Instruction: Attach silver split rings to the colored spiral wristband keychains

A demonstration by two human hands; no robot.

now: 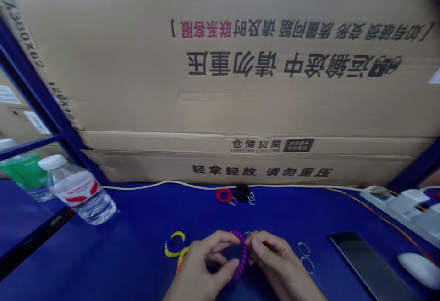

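Note:
My left hand (210,264) grips a purple coiled wristband (243,259) between thumb and fingers. Beside it, my right hand (275,257) pinches a thin metal key ring (249,233) at the band's upper right edge. Whether the ring is threaded onto the coil, I cannot tell. Left of my left hand lie a blue coil (177,241), a yellow coil (171,251) and, partly hidden by that hand, an orange coil (182,259). Two loose key rings (307,265) rest to the right of my right hand. Farther back are a red coil (224,195) and a black coil (242,193), each with metal rings.
A large cardboard sheet (240,108) stands behind the blue surface (144,246). At left are a water bottle (82,191) and a green-labelled bottle (25,172). On the right lie a phone (371,264), a white mouse (419,269) and a power strip (405,211) with cables.

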